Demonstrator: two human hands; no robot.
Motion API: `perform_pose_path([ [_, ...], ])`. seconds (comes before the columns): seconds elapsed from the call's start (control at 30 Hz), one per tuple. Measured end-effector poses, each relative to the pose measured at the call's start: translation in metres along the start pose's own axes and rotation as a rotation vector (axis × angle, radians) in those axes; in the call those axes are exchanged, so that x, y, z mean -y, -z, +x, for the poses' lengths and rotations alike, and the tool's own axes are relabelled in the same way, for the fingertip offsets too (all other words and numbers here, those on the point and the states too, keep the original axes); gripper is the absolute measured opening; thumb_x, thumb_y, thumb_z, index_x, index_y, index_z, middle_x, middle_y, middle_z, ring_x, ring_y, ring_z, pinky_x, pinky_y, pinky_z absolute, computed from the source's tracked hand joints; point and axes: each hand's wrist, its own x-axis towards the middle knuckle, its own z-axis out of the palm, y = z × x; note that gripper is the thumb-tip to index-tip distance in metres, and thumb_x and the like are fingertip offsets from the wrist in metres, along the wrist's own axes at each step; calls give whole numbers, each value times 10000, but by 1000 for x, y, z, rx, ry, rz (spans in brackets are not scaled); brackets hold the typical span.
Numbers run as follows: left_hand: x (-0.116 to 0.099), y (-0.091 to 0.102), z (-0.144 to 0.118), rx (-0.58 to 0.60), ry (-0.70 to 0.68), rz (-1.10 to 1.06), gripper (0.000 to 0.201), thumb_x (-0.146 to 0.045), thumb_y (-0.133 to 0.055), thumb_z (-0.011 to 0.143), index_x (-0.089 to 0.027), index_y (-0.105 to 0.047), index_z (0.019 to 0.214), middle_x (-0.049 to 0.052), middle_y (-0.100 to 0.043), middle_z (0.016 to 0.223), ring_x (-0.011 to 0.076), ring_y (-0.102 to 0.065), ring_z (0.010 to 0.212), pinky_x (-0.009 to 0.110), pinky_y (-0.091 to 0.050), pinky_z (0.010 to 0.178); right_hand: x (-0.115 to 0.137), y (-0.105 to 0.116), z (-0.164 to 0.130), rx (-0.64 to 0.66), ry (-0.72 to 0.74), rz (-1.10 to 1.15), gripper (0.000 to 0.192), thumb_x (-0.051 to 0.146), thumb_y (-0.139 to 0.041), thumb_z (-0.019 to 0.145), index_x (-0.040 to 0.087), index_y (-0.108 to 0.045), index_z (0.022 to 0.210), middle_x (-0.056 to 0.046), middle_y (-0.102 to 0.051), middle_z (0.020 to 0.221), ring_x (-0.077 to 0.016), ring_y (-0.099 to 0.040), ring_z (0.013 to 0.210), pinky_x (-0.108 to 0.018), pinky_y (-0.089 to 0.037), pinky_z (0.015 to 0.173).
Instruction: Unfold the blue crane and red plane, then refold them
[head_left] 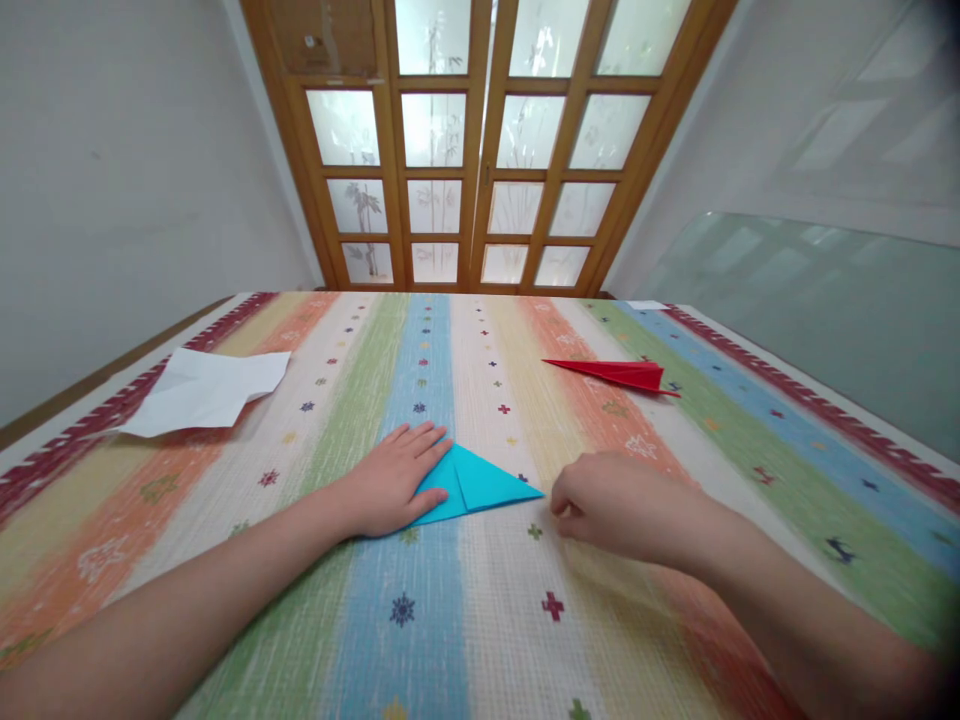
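A folded sheet of bright blue paper lies on the striped tablecloth, its narrow point toward the right and a crease line across its middle. My left hand rests flat on the paper's left part, fingers spread, and hides that end. Just right of the pointed tip is my right hand, its fingers curled in with nothing visible in them. Whether its knuckles touch the tip I cannot tell.
A red folded paper plane lies farther back on the right. Creased white paper sits at the left, and a small white piece at the far right edge. Beyond the tablecloth stand wooden glass-paned doors.
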Motion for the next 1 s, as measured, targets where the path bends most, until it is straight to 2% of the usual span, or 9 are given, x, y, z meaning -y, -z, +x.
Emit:
perform_pose_path([
  [0.07,0,-1,-1,-14,-17,9,685,-593,-379,997,-220,-308,1568,131,-259,1642,316,-227,1519,533,-173,1220,-1,3,3,64,-47,-44,204,254,-634,788,218,-716,604,-68,-695,617,-209,-634,560,-308,-371,535],
  [0.1,1,-2,-1,-27,-25,12,657,-582,-386,1000,-238,-334,1557,130,-275,1637,319,-244,1513,540,-187,1214,-1,3,6,47,-77,-50,242,283,-596,842,214,-725,649,-80,-714,666,-212,-638,580,-306,-352,526],
  [0.23,1,-4,-3,-110,-81,21,527,-521,-404,1015,-295,-459,1488,125,-351,1605,327,-326,1476,554,-273,1174,4,-3,20,-128,-150,0,369,428,-481,967,224,-730,786,-84,-739,766,-220,-656,672,-305,-333,543],
  [0.4,-2,-1,-3,-201,-236,56,395,-386,-428,1027,-266,-619,1351,131,-488,1502,315,-440,1394,529,-341,1142,14,-20,24,-118,-81,54,384,511,-499,959,226,-721,830,-71,-740,795,-218,-661,688,-310,-334,550],
  [0.6,-7,3,-3,-270,-310,57,364,-334,-436,1023,-232,-668,1285,140,-594,1352,296,-541,1255,502,-421,1071,24,-27,18,-145,-43,96,337,531,-576,913,213,-690,916,-84,-737,852,-245,-682,740,-314,-390,575],
  [0.8,-14,8,-3,-263,-346,146,316,-270,-452,1015,-221,-702,1202,127,-649,1150,266,-585,1073,451,-459,962,22,-32,16,-132,-33,176,393,520,-588,913,232,-659,1171,-88,-756,960,-263,-702,851,-320,-444,668],
  [0.9,-14,7,-3,-273,-351,179,294,-273,-455,1014,-219,-715,1142,113,-656,1053,252,-584,1001,426,-458,906,19,-35,18,-122,-18,322,426,446,-628,891,246,-631,1267,-80,-751,1006,-246,-696,880,-306,-451,699],
  [1.0,-15,7,-4,-313,-325,200,305,-343,-460,1014,-186,-721,1026,112,-654,991,253,-577,967,422,-450,876,18,-37,24,-156,16,509,441,281,-634,862,229,-622,1300,-51,-727,925,-195,-670,816,-273,-447,679],
])
